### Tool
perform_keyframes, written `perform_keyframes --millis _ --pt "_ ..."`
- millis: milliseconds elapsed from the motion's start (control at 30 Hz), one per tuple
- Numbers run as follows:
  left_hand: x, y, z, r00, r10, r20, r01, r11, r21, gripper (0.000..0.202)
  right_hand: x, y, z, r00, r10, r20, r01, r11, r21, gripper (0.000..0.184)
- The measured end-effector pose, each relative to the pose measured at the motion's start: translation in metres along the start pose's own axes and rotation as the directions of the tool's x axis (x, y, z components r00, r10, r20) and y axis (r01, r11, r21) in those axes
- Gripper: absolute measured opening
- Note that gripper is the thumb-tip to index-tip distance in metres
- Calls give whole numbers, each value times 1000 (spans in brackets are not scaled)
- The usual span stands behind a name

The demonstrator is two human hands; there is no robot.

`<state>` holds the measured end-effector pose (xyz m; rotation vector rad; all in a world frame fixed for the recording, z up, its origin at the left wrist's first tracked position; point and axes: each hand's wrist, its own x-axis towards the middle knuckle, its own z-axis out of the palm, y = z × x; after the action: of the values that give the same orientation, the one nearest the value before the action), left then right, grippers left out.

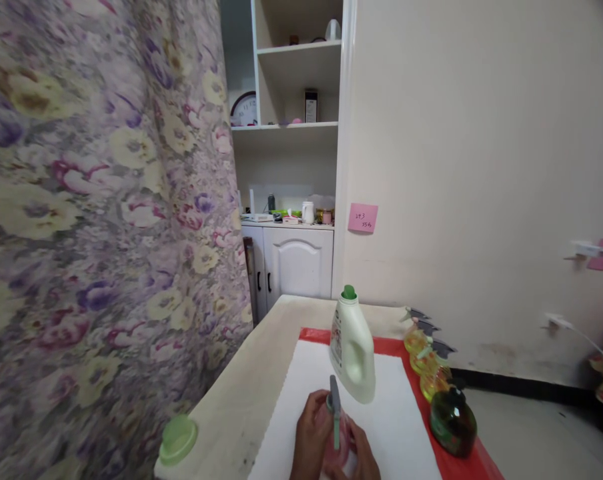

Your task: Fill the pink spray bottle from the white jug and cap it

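A pink see-through spray bottle with a grey and green trigger head stands upright between my hands at the bottom of the view. My left hand has its fingers closed around the neck, just below the head. On the other side, my right hand wraps the bottle's body; part of its fingers is out of view. Just beyond them a pale green detergent jug with a handle is standing, its mouth uncapped and a darker green spout showing. Its light green cap lies at the table's left corner.
White sheet and red cloth cover part of the table. Several yellow spray bottles and a dark green bottle line the right edge. A floral curtain hangs left; a white cabinet stands behind.
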<state>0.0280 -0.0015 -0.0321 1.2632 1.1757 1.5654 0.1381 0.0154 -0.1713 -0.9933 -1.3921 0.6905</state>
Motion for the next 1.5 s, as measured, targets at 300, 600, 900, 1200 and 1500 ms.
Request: perform_keyframes --millis 300,600,900,1200,1500 --pt "-11 -10 -10 997 -4 77 0 998 56 45 0 3 -2 999 -7 44 4 998 70 79" --pt "-13 -72 -20 998 -55 34 53 997 52 78 35 -48 -32 977 46 208 -118 930 349 66" --pt "-14 -81 -15 1000 -7 -21 8 999 32 72 75 -97 -18 918 74 391 -260 855 449 58" --pt "-17 -63 -10 1000 -29 3 29 997 -71 68 77 -108 -28 897 70 437 -225 923 312 37" --pt "-16 -80 -13 999 -6 -48 4 999 -42 73 67 -104 -13 966 142 216 -214 908 360 48"
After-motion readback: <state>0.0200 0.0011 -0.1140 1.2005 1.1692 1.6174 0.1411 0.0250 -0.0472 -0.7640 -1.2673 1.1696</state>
